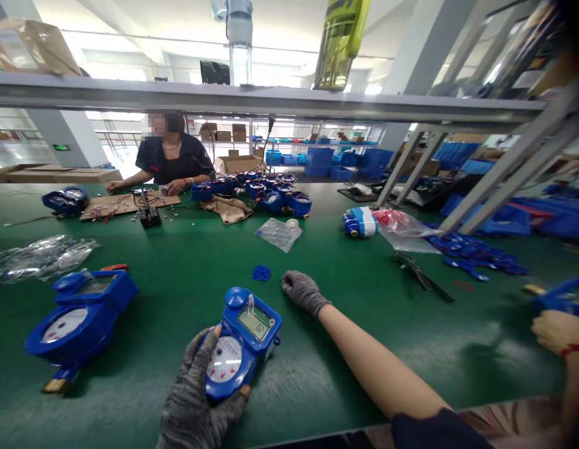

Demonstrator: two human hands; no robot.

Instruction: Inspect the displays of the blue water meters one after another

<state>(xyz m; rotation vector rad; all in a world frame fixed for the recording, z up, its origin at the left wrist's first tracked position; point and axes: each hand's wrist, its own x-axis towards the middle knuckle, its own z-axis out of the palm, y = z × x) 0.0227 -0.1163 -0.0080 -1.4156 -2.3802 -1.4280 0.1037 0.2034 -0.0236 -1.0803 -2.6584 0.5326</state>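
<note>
A blue water meter [243, 340] with a lit digital display and a round white dial rests in my left hand [198, 386]. That hand wears a grey glove with bare fingertips, and its fingers wrap round the meter's lower left side. My right hand [304, 290], gloved the same way, reaches forward over the green table. Its fingers are curled; what they hold, if anything, is hidden. Just left of the fingertips lies a small pile of blue parts [261, 272]. To the left stands a second blue water meter [81, 315] with a brass end.
Across the green table [186, 255] a co-worker [175, 149] sits behind several meters [273, 190]. Clear plastic bags [41, 255] lie at left. A black tool [423, 275] and blue parts [481, 252] lie at right. Another person's hand [558, 333] is at the right edge. A shelf [271, 96] spans overhead.
</note>
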